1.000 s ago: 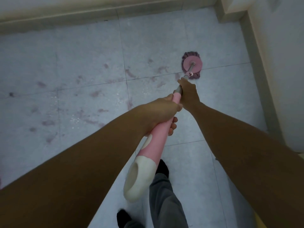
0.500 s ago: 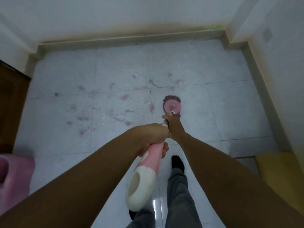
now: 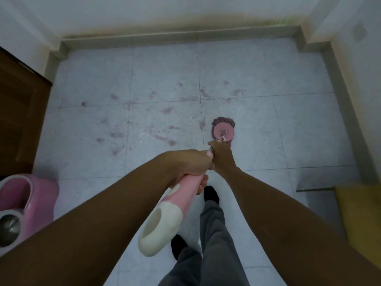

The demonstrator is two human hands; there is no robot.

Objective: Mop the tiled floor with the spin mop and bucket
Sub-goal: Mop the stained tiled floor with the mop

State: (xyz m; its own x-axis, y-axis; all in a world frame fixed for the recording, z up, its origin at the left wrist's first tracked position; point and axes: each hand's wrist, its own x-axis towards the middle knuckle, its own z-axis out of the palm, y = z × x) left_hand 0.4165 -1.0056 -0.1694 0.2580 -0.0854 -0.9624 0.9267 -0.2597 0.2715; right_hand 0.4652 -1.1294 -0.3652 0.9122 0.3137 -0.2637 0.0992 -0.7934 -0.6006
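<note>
A spin mop with a pink handle (image 3: 186, 189) and white end cap reaches down to the tiled floor (image 3: 257, 83). Its round pink mop head (image 3: 223, 131), fringed with dark strands, lies flat on a tile just right of a grout line. My left hand (image 3: 187, 165) grips the pink handle near its top. Farther down, my right hand (image 3: 221, 156) grips the shaft, just behind the mop head. Purplish smears (image 3: 160, 137) mark the tiles left of and beyond the mop head. The pink bucket (image 3: 24, 205) with a metal spinner basket stands at the left edge.
A dark wooden door (image 3: 18, 112) lines the left side. White walls with a grey skirting (image 3: 175, 37) close the far and right sides. A yellow object (image 3: 358, 219) sits at the lower right. My grey-trousered legs and black socks (image 3: 211, 194) stand under the handle.
The mop head has been drawn back towards me from the far tiles near the right wall. The view has widened, bringing the bucket, the door and the far wall into sight.
</note>
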